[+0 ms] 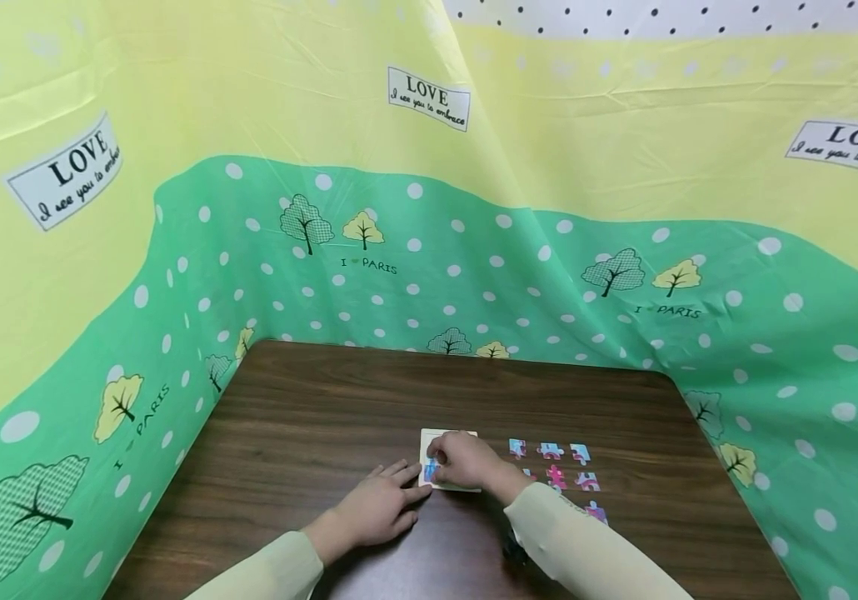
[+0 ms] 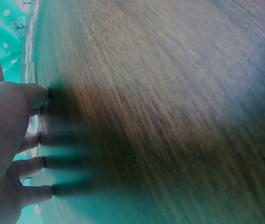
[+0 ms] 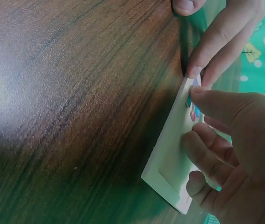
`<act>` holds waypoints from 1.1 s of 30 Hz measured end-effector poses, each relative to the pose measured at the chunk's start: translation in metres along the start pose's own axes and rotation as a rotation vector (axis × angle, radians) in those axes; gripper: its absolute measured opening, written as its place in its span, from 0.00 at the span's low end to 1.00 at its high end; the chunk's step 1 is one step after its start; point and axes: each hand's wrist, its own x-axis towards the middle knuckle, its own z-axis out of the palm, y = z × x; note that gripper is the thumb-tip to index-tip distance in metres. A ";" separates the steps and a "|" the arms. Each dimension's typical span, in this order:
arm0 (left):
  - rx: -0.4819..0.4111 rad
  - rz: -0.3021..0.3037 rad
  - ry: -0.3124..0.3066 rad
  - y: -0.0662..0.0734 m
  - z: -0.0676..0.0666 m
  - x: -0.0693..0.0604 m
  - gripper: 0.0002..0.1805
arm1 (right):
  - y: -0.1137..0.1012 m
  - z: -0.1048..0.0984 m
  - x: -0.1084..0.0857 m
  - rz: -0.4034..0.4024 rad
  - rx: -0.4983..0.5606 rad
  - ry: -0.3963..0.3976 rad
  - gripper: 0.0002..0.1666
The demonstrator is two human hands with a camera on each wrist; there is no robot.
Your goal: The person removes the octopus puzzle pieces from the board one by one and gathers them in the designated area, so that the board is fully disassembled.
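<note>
A small pale puzzle tray [image 1: 427, 434] lies on the table, with blue picture pieces [image 1: 430, 472] along its left side. Over the tray, my right hand [image 1: 465, 459] pinches a small puzzle piece [image 3: 188, 101] between thumb and fingers. Much of that piece is hidden by the thumb. Its other fingers curl loosely above the tray's bare floor [image 3: 169, 175]. My left hand [image 1: 373, 505] lies with spread fingers on the wood, fingertips touching the tray's left edge. In the left wrist view the fingers [image 2: 38, 164] look fairly straight and hold nothing.
To the right of the tray, several loose pink and blue puzzle pieces [image 1: 551, 451] lie in rough rows, some partly behind the right forearm. A dark object [image 1: 515, 548] shows beneath the right wrist. Patterned green and yellow cloth [image 1: 399, 250] surrounds the brown wooden table [image 1: 309, 400].
</note>
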 end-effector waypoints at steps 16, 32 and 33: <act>0.012 -0.002 -0.002 0.001 0.004 0.001 0.27 | 0.000 0.000 0.000 0.029 0.030 0.022 0.12; -0.003 -0.009 0.008 0.002 0.002 -0.001 0.27 | -0.001 -0.006 -0.004 0.015 0.202 0.059 0.07; -0.004 -0.009 0.008 0.002 0.002 -0.001 0.27 | -0.001 -0.006 -0.004 0.023 0.212 0.053 0.07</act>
